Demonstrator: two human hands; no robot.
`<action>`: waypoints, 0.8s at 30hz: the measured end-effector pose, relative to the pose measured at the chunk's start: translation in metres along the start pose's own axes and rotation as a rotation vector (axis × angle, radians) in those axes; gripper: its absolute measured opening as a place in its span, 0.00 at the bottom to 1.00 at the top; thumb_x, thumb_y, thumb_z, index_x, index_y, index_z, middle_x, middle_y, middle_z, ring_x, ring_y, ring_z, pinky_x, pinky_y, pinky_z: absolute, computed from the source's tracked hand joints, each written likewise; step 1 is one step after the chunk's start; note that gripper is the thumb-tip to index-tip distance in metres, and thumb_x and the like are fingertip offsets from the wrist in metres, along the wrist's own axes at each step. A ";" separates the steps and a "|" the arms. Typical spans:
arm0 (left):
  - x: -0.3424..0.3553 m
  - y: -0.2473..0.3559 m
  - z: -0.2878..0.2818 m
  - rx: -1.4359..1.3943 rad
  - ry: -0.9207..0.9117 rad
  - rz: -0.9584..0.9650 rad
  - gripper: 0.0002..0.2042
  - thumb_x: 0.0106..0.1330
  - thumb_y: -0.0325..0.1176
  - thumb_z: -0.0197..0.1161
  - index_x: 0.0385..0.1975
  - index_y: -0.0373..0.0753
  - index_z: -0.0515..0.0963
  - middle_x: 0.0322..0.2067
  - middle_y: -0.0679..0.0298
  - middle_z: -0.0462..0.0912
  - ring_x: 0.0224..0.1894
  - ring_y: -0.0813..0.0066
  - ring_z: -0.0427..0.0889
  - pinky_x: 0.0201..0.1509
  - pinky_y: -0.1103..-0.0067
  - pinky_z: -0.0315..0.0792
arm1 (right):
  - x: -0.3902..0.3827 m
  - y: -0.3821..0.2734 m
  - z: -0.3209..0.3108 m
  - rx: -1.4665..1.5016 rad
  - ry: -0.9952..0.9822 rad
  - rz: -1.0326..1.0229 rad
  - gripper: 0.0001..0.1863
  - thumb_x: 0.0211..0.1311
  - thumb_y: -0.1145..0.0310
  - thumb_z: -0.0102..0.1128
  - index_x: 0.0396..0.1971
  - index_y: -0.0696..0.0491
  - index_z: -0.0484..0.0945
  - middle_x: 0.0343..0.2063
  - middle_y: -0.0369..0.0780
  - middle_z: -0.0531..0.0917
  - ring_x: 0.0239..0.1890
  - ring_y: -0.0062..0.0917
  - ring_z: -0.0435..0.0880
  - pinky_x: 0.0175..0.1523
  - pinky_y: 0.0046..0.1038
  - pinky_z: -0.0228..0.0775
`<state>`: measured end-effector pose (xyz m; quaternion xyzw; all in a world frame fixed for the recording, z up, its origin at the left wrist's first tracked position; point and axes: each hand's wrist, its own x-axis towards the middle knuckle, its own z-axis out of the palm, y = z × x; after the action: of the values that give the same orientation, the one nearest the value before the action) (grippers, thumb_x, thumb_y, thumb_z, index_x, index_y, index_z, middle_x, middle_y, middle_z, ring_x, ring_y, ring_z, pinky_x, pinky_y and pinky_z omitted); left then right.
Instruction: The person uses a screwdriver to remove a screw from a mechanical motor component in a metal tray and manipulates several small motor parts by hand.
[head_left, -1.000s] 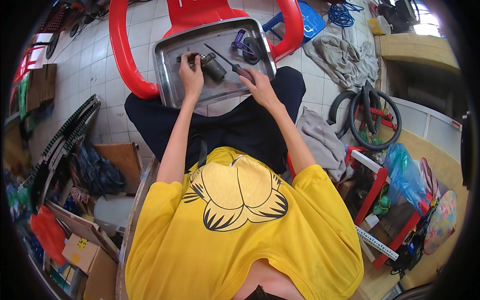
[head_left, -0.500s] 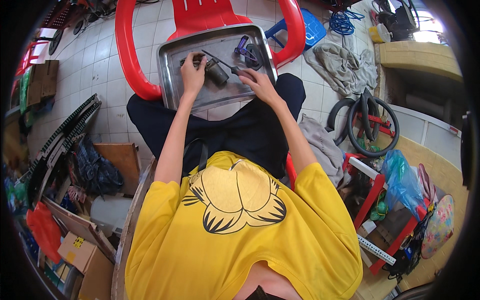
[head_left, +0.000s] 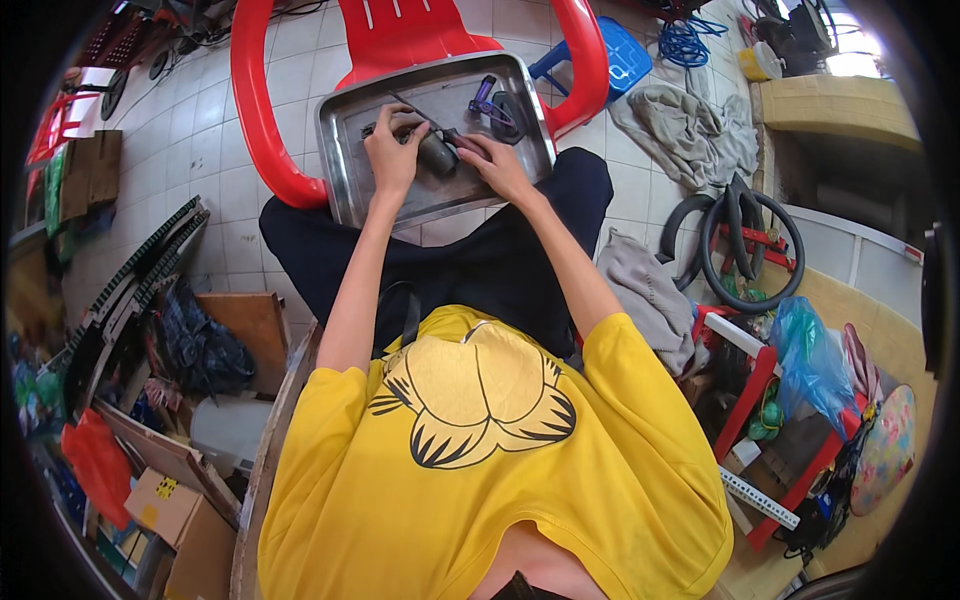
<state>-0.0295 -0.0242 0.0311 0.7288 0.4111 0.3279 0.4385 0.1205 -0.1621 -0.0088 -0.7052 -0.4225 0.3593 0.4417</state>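
Observation:
A dark, grimy cylindrical metal part (head_left: 437, 157), perhaps a small motor, sits tilted in a metal tray (head_left: 348, 190). My left hand (head_left: 392, 152) grips its left end, thumb and fingers closed round it. In my right hand (head_left: 497, 172) is a screwdriver (head_left: 456, 140), its handle in my fingers and its long shaft pointing up and left across the part. My fingers partly hide where shaft and part meet. A purple and dark tool-like object (head_left: 484, 97) lies in the tray's far right corner, beside a black rounded piece (head_left: 508, 122).
The tray rests on a red plastic chair (head_left: 252, 110) in front of my knees. Beyond its right arm stands a blue stool (head_left: 615, 60). Grey cloth (head_left: 690, 130) and black tyres (head_left: 755, 250) lie right. Boards and a cardboard box (head_left: 160, 505) crowd the left.
My right hand has moved left and slightly down with the screwdriver, nearer my left hand. The shaft now reaches further left over the metal part, which my left hand still grips.

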 end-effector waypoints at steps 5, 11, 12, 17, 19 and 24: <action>-0.010 -0.003 0.007 0.116 0.038 0.066 0.17 0.63 0.25 0.73 0.49 0.36 0.76 0.36 0.54 0.91 0.38 0.63 0.92 0.44 0.74 0.81 | 0.002 0.005 -0.001 -0.015 0.025 -0.072 0.24 0.69 0.55 0.64 0.54 0.58 0.82 0.44 0.52 0.87 0.47 0.43 0.87 0.51 0.35 0.74; -0.015 -0.003 0.007 0.360 0.072 0.178 0.19 0.68 0.34 0.69 0.55 0.41 0.73 0.38 0.58 0.91 0.38 0.55 0.90 0.42 0.68 0.81 | 0.002 0.005 -0.001 -0.025 0.021 -0.068 0.23 0.69 0.55 0.64 0.55 0.57 0.82 0.44 0.51 0.87 0.46 0.40 0.87 0.51 0.34 0.75; -0.017 -0.002 0.006 0.384 0.072 0.159 0.19 0.68 0.35 0.69 0.56 0.42 0.72 0.38 0.59 0.91 0.38 0.54 0.90 0.41 0.67 0.81 | 0.001 0.003 -0.001 -0.035 0.011 -0.059 0.24 0.70 0.55 0.64 0.56 0.57 0.82 0.45 0.50 0.88 0.48 0.37 0.88 0.53 0.32 0.74; -0.019 -0.004 0.005 0.546 0.033 0.143 0.20 0.71 0.41 0.66 0.59 0.45 0.71 0.37 0.62 0.91 0.37 0.54 0.90 0.38 0.65 0.80 | 0.002 0.004 -0.002 -0.041 0.013 -0.087 0.23 0.70 0.55 0.64 0.55 0.57 0.82 0.47 0.49 0.87 0.49 0.38 0.87 0.55 0.32 0.75; -0.019 -0.004 0.006 0.684 0.007 0.173 0.20 0.72 0.41 0.65 0.60 0.46 0.70 0.36 0.62 0.91 0.36 0.55 0.90 0.36 0.64 0.81 | 0.001 0.006 0.000 -0.008 0.051 -0.113 0.23 0.68 0.55 0.64 0.53 0.57 0.83 0.45 0.52 0.87 0.48 0.43 0.87 0.53 0.36 0.75; -0.022 -0.005 0.002 0.657 0.030 0.231 0.20 0.72 0.40 0.64 0.61 0.49 0.69 0.34 0.61 0.90 0.34 0.56 0.90 0.33 0.63 0.81 | 0.003 0.005 0.000 -0.010 0.024 -0.126 0.23 0.68 0.55 0.64 0.53 0.58 0.82 0.45 0.52 0.86 0.48 0.43 0.86 0.53 0.36 0.75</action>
<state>-0.0391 -0.0425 0.0230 0.8679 0.4158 0.2363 0.1344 0.1231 -0.1609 -0.0135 -0.6837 -0.4626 0.3199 0.4650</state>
